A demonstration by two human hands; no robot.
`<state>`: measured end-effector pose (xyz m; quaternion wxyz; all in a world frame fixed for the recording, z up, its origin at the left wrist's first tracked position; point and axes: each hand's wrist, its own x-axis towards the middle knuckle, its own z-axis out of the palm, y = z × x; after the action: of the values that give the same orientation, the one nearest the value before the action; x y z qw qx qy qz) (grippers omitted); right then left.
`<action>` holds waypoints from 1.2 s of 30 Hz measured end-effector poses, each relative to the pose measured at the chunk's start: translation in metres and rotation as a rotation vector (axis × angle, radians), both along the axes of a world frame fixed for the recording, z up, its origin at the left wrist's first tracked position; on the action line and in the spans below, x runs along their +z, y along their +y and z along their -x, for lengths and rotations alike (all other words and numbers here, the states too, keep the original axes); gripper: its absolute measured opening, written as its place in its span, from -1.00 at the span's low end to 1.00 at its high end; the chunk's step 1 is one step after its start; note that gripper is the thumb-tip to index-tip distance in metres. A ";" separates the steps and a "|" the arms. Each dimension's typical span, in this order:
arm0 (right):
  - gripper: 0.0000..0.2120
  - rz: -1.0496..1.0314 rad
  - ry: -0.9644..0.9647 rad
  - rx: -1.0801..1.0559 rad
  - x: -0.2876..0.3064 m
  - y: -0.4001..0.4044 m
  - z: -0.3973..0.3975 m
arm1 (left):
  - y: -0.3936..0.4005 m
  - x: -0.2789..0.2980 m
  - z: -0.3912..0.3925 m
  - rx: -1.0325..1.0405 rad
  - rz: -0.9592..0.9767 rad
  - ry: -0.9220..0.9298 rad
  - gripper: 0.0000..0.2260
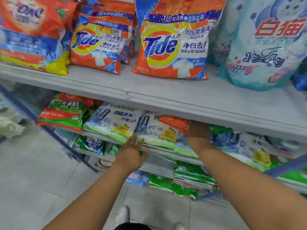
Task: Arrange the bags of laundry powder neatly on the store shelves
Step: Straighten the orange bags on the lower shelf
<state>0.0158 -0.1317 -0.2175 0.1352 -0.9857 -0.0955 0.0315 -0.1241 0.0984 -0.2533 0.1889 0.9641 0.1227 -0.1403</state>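
Observation:
On the second shelf a white, blue and green laundry powder bag point(156, 131) lies flat, with an orange bag point(174, 122) partly on top of it. My left hand point(132, 151) reaches to this bag's front left edge with straight fingers that touch it. My right hand point(197, 136) lies flat at the bag's right side, next to the orange bag, its fingertips under the upper shelf's edge. A matching white bag point(113, 123) lies to the left, and another point(249, 146) to the right. Two orange Tide bags point(174, 47) point(98, 45) stand on the upper shelf point(149, 90).
A pale blue bag point(265, 47) stands at the upper right, and orange-yellow bags point(29, 35) at the upper left. Orange-green bags point(64, 112) are stacked at the second shelf's left end. Green bags point(187, 178) fill the lower shelves. Grey tiled floor point(41, 180) lies at the left.

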 end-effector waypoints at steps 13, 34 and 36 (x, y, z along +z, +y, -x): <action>-0.61 -0.008 0.214 0.041 0.023 -0.009 -0.001 | -0.046 0.030 -0.008 0.222 0.419 -0.070 -0.58; -0.56 -0.626 0.109 -0.400 -0.038 -0.031 0.100 | -0.011 0.028 -0.065 0.355 0.667 0.166 -0.28; -0.51 -0.649 0.152 -0.435 -0.033 -0.029 0.097 | -0.003 0.001 -0.073 0.405 0.726 0.189 -0.07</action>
<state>-0.0808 -0.1604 -0.2508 0.4498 -0.8839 0.1208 0.0434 -0.0512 0.0958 -0.2523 0.5278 0.7745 0.2689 -0.2221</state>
